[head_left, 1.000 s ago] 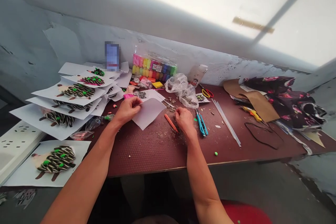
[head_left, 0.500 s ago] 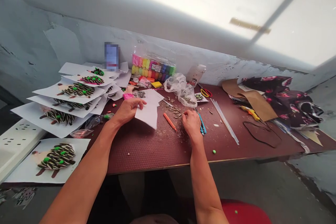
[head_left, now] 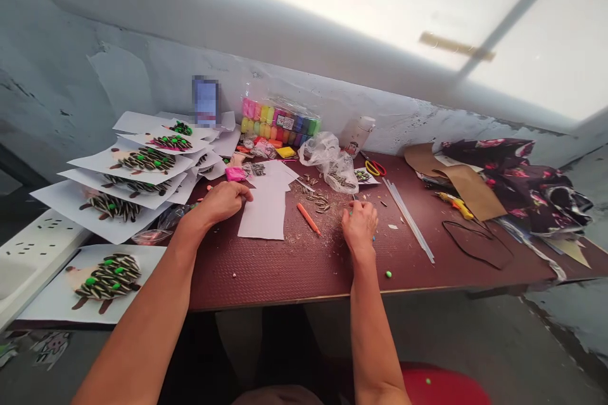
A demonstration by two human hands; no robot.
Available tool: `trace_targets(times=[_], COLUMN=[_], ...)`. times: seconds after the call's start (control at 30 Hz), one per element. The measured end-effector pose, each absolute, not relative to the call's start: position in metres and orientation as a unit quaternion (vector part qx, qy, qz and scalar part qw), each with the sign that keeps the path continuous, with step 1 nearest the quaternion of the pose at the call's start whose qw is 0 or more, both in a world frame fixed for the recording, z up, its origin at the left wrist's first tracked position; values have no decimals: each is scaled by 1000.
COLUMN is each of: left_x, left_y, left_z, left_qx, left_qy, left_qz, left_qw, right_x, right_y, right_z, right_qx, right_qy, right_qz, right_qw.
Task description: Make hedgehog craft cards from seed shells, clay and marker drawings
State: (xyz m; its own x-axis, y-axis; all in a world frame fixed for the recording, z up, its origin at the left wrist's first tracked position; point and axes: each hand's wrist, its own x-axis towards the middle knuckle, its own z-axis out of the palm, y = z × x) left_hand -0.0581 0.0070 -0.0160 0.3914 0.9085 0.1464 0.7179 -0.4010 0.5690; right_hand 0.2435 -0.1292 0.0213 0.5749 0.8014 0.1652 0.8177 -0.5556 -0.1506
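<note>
My left hand (head_left: 223,202) is closed at the upper left edge of a blank white sheet of paper (head_left: 262,218), thumb and fingertips together on it. The sheet lies on the table, overlapping other white paper behind it. My right hand (head_left: 360,224) is curled over a slim blue tool (head_left: 373,238), which is mostly hidden under the palm and fingers. Between the hands lie an orange stick-like pen or tool (head_left: 308,219) and a loose heap of striped sunflower seeds (head_left: 320,202). Crumbs and husk bits surround them.
At left, stacked sheets bear seed hedgehogs (head_left: 145,159); one hedgehog picture (head_left: 107,281) lies nearer. Behind are coloured clay packs (head_left: 280,123), a plastic bag (head_left: 327,155), a white bottle (head_left: 358,136) and scissors (head_left: 375,168). Rightward are clear glue sticks (head_left: 408,221) and a yellow glue gun (head_left: 455,204).
The white sheet has gone from tilted to lying flat, with my left hand slightly further left. My right hand has shifted right, now covering most of the blue tool.
</note>
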Motion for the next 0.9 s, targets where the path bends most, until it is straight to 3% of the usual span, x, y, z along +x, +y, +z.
trace_targets(times=[0.13, 0.37, 0.53, 0.73, 0.9], left_x=[-37, -7, -14, -4, -1], left_y=[-5, -28, -18, -31, -41], left_z=[-10, -18, -20, -22, -24], left_qx=[842, 894, 906, 903, 905], left_qy=[475, 429, 395, 390, 388], left_qz=[199, 24, 23, 67, 51], left_qw=[159, 130, 151, 166, 167], right_x=[248, 261, 267, 255, 229], right_y=[-135, -142, -144, -145, -138], right_z=[21, 20, 13, 12, 16], right_qx=[-897, -910, -901, -868, -810], right_qy=[-432, -409, -428, -467, -550], right_qz=[-22, -4, -3, 20, 77], right_qw=[88, 70, 74, 165, 188])
